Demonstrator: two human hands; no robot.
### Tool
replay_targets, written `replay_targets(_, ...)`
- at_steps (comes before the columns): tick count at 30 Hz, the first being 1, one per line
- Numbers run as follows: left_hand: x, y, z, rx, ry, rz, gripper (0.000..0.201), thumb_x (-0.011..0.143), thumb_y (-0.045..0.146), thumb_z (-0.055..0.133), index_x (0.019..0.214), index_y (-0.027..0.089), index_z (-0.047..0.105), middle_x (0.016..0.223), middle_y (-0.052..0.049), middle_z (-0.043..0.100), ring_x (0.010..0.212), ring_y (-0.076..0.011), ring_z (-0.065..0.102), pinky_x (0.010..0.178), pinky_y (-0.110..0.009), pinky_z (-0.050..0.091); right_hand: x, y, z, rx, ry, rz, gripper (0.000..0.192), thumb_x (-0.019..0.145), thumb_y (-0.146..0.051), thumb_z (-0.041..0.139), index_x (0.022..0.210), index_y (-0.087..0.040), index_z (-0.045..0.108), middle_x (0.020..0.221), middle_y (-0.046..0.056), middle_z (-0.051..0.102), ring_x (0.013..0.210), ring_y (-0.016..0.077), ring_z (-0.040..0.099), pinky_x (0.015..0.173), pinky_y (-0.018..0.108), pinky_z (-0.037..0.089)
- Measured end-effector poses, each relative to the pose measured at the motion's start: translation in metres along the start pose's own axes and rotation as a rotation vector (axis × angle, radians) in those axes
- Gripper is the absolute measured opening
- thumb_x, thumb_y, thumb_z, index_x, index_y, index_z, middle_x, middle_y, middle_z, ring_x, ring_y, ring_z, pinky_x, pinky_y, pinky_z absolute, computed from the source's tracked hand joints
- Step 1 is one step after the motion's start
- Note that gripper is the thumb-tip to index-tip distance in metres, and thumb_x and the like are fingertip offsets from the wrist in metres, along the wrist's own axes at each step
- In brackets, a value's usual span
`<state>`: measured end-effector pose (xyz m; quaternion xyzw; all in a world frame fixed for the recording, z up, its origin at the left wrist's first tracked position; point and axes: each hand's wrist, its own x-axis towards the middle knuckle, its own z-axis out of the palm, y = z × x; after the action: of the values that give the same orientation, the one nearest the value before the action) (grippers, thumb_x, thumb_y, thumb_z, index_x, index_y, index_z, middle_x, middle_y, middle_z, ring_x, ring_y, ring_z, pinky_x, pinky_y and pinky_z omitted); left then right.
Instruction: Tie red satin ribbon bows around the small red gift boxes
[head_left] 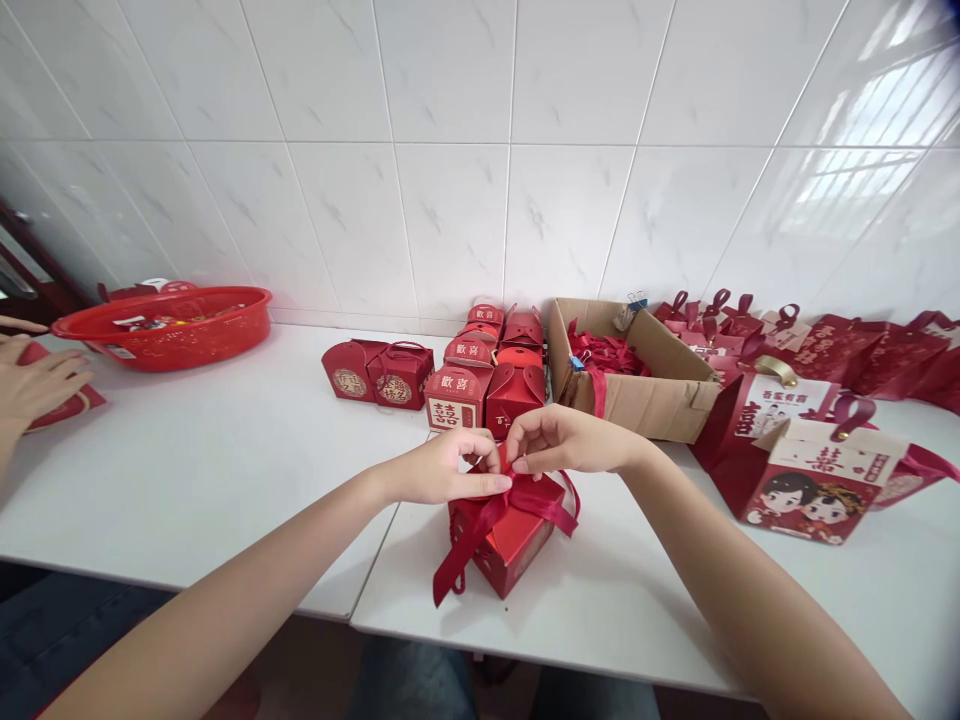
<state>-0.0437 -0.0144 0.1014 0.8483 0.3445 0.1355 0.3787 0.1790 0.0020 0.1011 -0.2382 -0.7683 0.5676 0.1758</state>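
I am pinching the red ribbon (501, 515) with both hands directly above the small red box (512, 535), which is standing on the white table (225, 470) near its front edge. My left hand (442, 468) is closed on the ribbon from the left side, and my right hand (559, 440) is closed on it from the right; the fingertips of the two hands are almost touching over the knot. The ribbon is lying across the box top roughly left to right, one tail hanging down at the front left corner, so both hands are equally near.

Behind, I am counting about ten folded small boxes (480, 375) (some are hiding each other), one cardboard carton (637, 385), one red basket (169, 325), and several gift bags (814, 480), too overlapped to count. Another person's hand (34, 380) is resting at the far left.
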Motion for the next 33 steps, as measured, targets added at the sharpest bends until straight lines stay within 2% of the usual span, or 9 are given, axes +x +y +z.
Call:
replay_targets(10, -0.001, -0.002, 0.0, 0.025, 0.018, -0.008, 0.033, 0.078, 0.048, 0.062, 0.07, 0.018, 0.05, 0.083, 0.001, 0.051, 0.077, -0.0143, 0.049, 0.075, -0.028, 0.039, -0.003, -0.006, 0.004, -0.135, -0.024, 0.051, 0.015, 0.079, -0.019, 0.057, 0.092, -0.014, 0.065, 0.073, -0.002, 0.057, 0.059, 0.0064, 0.045, 0.056, 0.019, 0.038)
replay_targets(16, -0.005, -0.003, 0.0, 0.087, 0.042, -0.021, 0.032, 0.074, 0.046, 0.067, 0.073, 0.019, 0.049, 0.081, 0.001, 0.05, 0.08, -0.0158, 0.049, 0.075, -0.028, 0.039, -0.006, -0.013, 0.004, -0.273, -0.026, 0.047, 0.028, 0.075, -0.012, 0.05, 0.094, -0.01, 0.071, 0.07, -0.001, 0.058, 0.056, 0.0059, 0.042, 0.053, 0.019, 0.036)
replay_targets(22, -0.006, -0.002, -0.003, 0.115, 0.04, -0.016, 0.032, 0.078, 0.048, 0.062, 0.073, 0.019, 0.049, 0.081, 0.001, 0.05, 0.074, -0.0141, 0.046, 0.07, -0.027, 0.038, -0.007, -0.015, 0.004, -0.304, -0.024, 0.058, 0.036, 0.072, -0.011, 0.045, 0.095, -0.008, 0.073, 0.072, 0.002, 0.061, 0.055, 0.0061, 0.043, 0.051, 0.019, 0.035)
replay_targets(28, -0.007, -0.003, -0.006, 0.072, 0.054, -0.025, 0.032, 0.08, 0.045, 0.06, 0.068, 0.018, 0.047, 0.076, 0.002, 0.049, 0.073, -0.0135, 0.045, 0.071, -0.026, 0.037, -0.009, -0.015, 0.003, -0.331, -0.051, 0.106, 0.038, 0.072, -0.013, 0.045, 0.1, -0.011, 0.071, 0.068, 0.0, 0.057, 0.053, 0.0063, 0.04, 0.048, 0.019, 0.031)
replay_targets(33, -0.007, -0.005, -0.005, -0.047, 0.075, -0.011, 0.028, 0.079, 0.04, 0.063, 0.067, 0.017, 0.052, 0.074, 0.002, 0.048, 0.073, -0.0127, 0.045, 0.072, -0.025, 0.037, -0.009, -0.013, 0.002, -0.289, -0.044, 0.093, 0.037, 0.072, -0.012, 0.046, 0.1, -0.012, 0.069, 0.067, -0.001, 0.054, 0.054, 0.0063, 0.041, 0.049, 0.019, 0.033)
